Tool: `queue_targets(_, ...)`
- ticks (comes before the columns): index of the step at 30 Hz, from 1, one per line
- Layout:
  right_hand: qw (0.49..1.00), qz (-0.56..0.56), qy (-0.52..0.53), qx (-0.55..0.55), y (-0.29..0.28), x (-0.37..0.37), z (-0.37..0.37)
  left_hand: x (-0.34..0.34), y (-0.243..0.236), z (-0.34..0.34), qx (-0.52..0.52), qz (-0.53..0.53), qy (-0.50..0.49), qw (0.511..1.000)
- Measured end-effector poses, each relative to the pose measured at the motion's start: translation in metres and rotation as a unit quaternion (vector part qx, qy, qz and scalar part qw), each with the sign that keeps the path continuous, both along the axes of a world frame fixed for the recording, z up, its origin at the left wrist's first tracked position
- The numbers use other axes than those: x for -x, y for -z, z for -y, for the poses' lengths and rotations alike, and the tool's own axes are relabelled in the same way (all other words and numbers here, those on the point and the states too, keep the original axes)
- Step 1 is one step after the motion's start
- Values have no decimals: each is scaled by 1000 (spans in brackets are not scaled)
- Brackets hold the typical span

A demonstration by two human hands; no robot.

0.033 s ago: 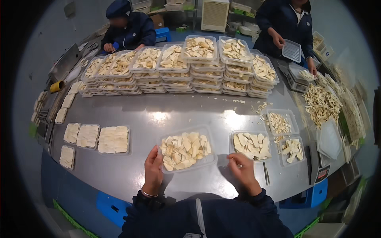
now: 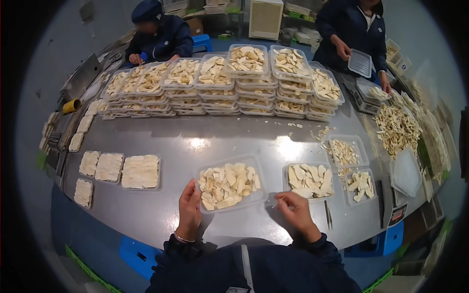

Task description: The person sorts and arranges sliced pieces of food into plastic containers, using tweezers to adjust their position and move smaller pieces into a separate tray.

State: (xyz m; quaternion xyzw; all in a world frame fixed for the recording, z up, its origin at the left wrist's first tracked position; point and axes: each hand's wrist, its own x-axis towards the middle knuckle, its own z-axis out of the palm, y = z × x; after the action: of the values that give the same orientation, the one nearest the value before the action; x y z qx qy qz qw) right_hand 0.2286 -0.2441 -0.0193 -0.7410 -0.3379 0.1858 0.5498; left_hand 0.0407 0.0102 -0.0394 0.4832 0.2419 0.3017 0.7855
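Note:
My left hand (image 2: 188, 207) grips the near left edge of a clear plastic tray (image 2: 256, 196) and holds it tilted over the steel table. Pale dried slices (image 2: 228, 185) lie loosely in it, leaving its right side partly bare. Just right of that tray is my right hand (image 2: 295, 212), its fingers curled in a pinch; whatever is between them is too small to make out. A second clear tray of larger pale slices (image 2: 310, 179) sits beyond the right hand. Dark tweezers (image 2: 328, 215) lie on the table to the right of it.
Stacked trays of slices (image 2: 246, 61) line the table's far side. Trays packed with neat rows (image 2: 140, 171) stand at left. Small trays of bits (image 2: 343, 151) and pieces (image 2: 361, 185), a loose heap (image 2: 396, 129) and a scale (image 2: 398, 213) are at right. Two co-workers work across the table.
My right hand has shifted slightly left, toward the held tray. The left hand and the tray stay nearly where they were.

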Motion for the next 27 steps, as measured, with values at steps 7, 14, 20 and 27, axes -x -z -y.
queue_targets(7, 984, -126, -123, 5, 26, 18, -4, -2, 20, -2, -6, -64, -26, 998)
queue_targets(14, 987, -157, 3, -45, 32, 9, -10, -2, 12, 0, 5, -94, -35, 995)
queue_targets(20, 961, -270, -25, -54, 17, -4, 2, -6, 16, 0, -5, -110, -20, 994)
queue_targets(27, 920, -265, 148, -246, -60, -115, 21, -16, 3, 2, -28, -88, 14, 996)
